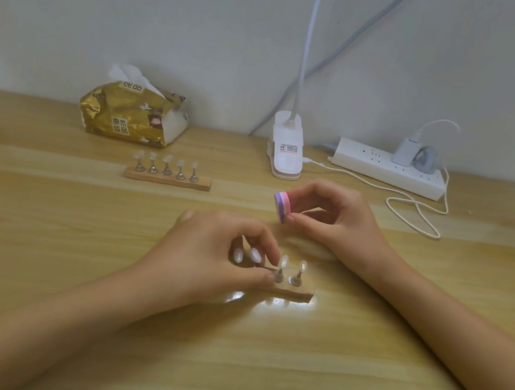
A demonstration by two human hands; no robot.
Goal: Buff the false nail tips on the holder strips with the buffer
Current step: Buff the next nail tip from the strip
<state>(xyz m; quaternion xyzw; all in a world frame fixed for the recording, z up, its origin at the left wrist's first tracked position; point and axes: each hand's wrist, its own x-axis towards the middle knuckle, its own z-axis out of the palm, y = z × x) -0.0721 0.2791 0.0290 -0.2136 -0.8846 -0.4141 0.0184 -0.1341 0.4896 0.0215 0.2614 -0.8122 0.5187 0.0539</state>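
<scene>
A wooden holder strip (297, 292) lies near me with clear nail tips on metal stands; my left hand (215, 254) covers its left part. Thumb and forefinger of that hand pinch the metal stand (279, 276) of one nail tip (283, 261). Another nail tip (302, 266) stands free to its right. My right hand (331, 217) hovers above and behind the strip, pinching a small pink and purple buffer block (282, 205) between thumb and fingers. A second holder strip (166, 179) with several nail tips sits farther back on the table.
A gold tissue pack (132, 113) lies at the back left. A white clip lamp base (286, 148) stands at the back centre, its neck rising up. A white power strip (387, 169) with a plugged charger and a looping cable (417, 212) sits at the back right.
</scene>
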